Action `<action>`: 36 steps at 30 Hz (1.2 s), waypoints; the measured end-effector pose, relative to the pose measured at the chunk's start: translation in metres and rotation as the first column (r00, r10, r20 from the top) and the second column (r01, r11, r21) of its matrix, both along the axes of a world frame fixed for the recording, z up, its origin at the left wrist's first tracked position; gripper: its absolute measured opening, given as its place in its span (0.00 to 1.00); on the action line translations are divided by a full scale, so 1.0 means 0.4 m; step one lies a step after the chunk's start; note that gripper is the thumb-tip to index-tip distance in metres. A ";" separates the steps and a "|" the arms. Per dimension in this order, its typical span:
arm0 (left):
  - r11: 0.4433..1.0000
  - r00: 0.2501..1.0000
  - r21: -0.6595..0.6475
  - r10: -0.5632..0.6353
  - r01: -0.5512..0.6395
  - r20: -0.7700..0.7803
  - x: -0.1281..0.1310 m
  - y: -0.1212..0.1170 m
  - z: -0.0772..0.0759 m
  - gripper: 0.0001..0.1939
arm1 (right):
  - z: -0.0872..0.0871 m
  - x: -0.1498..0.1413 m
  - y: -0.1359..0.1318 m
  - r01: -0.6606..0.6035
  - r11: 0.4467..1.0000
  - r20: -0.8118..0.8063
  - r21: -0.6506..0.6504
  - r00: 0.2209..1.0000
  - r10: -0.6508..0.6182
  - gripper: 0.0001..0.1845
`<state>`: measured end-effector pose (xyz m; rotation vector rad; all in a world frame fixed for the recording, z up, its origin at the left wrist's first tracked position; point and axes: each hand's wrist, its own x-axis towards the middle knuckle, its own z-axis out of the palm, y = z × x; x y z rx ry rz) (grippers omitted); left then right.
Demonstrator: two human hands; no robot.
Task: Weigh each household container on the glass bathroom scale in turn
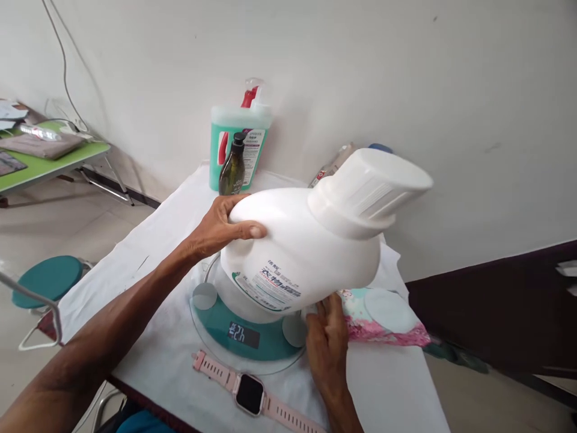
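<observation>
A large white laundry liquid bottle [293, 234] with a ribbed white cap leans to the right over a round glass weighing scale [216, 331]. My left hand [229, 225] is closed around the bottle's handle side, thumb on top. Low on the right, my right hand [329, 337] has its fingers curled against the bottle's underside; their tips are partly hidden. Digits show on the scale's display [244, 334]. In front of the scale lies a smartwatch [249, 394] with a pink strap.
Behind stand a green liquid jug [219, 129] and a dark pump bottle [233, 168]. A pink floral packet [383, 319] lies right of the scale on the white cloth [157, 264]. A teal stool [47, 279] and green table [67, 157] are at left.
</observation>
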<state>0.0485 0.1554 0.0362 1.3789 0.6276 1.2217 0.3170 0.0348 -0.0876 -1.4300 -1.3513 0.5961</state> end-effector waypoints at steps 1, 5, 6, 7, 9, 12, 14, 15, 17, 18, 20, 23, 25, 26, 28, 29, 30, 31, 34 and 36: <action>1.000 1.000 -0.026 0.008 -0.007 0.029 0.005 -0.002 0.002 0.37 | -0.009 0.004 -0.001 0.015 1.000 0.010 0.010 1.000 -0.015 0.32; 0.988 0.996 -0.129 0.088 -0.084 0.028 0.030 -0.017 0.044 0.33 | -0.024 0.012 -0.005 0.036 0.984 0.195 0.175 0.978 -0.070 0.36; 0.985 0.993 -0.130 0.115 -0.114 -0.002 0.037 -0.017 0.064 0.32 | -0.019 0.011 -0.006 0.022 0.977 0.246 0.214 0.966 -0.076 0.38; 0.981 0.988 -0.111 0.155 -0.157 -0.026 0.043 -0.015 0.086 0.31 | -0.011 0.011 -0.007 0.009 0.971 0.288 0.239 0.954 -0.080 0.39; 0.961 0.961 -0.029 0.275 -0.277 -0.039 0.055 0.003 0.132 0.31 | 0.008 0.009 -0.008 -0.010 0.965 0.331 0.262 0.940 -0.080 0.41; 0.869 0.874 0.101 0.485 -0.485 0.026 0.076 0.057 0.180 0.32 | 0.032 0.011 -0.005 -0.005 0.961 0.350 0.277 0.932 -0.096 0.39; 0.803 0.818 0.157 0.570 -0.575 0.076 0.092 0.101 0.189 0.32 | 0.040 0.014 -0.004 0.015 0.959 0.354 0.283 0.928 -0.119 0.37; 0.778 0.797 0.178 0.596 -0.603 0.096 0.099 0.123 0.187 0.31 | 0.042 0.016 -0.004 0.025 0.958 0.356 0.286 0.925 -0.131 0.37; 0.740 0.766 0.202 0.632 -0.642 0.120 0.113 0.166 0.171 0.30 | 0.047 0.017 -0.005 0.034 0.956 0.367 0.290 0.919 -0.144 0.36; 0.724 0.751 0.202 0.649 -0.659 0.122 0.119 0.186 0.159 0.29 | 0.050 0.017 -0.006 0.036 0.956 0.374 0.292 0.916 -0.148 0.34; 0.698 0.717 0.174 0.689 -0.695 0.102 0.126 0.225 0.132 0.28 | 0.059 0.017 -0.009 0.051 0.951 0.376 0.304 0.911 -0.169 0.30; 0.663 0.670 0.102 0.741 -0.741 0.044 0.127 0.277 0.093 0.27 | 0.077 0.018 -0.009 0.054 0.941 0.358 0.333 0.916 -0.179 0.22; 0.640 0.642 0.068 0.766 -0.765 0.015 0.124 0.308 0.070 0.28 | 0.088 0.022 -0.007 0.026 0.931 0.356 0.363 0.920 -0.164 0.18; 0.631 0.633 0.057 0.774 -0.773 0.007 0.122 0.321 0.058 0.28 | 0.092 0.024 -0.006 0.011 0.928 0.358 0.372 0.921 -0.154 0.18; 0.618 0.619 0.047 0.786 -0.785 0.003 0.117 0.346 0.036 0.28 | 0.095 0.027 -0.004 -0.006 0.927 0.358 0.374 0.924 -0.138 0.18; 0.611 0.611 0.044 0.791 -0.791 0.001 0.115 0.357 0.025 0.28 | 0.094 0.026 -0.003 -0.011 0.931 0.356 0.366 0.926 -0.129 0.18; 0.602 0.602 0.042 0.798 -0.798 0.000 0.112 0.367 0.014 0.29 | 0.093 0.025 -0.001 -0.014 0.934 0.353 0.358 0.928 -0.122 0.18; 0.591 0.592 0.040 0.806 -0.806 -0.001 0.110 0.377 0.003 0.29 | 0.092 0.023 0.000 -0.014 0.935 0.350 0.354 0.929 -0.119 0.18; 0.561 0.562 0.027 0.827 -0.827 0.003 0.110 0.403 -0.027 0.30 | 0.088 0.013 0.007 0.005 0.939 0.351 0.344 0.927 -0.134 0.14; 0.538 0.539 0.044 0.842 -0.842 0.012 0.115 0.415 -0.042 0.30 | 0.087 0.006 0.013 0.016 0.941 0.354 0.337 0.925 -0.142 0.09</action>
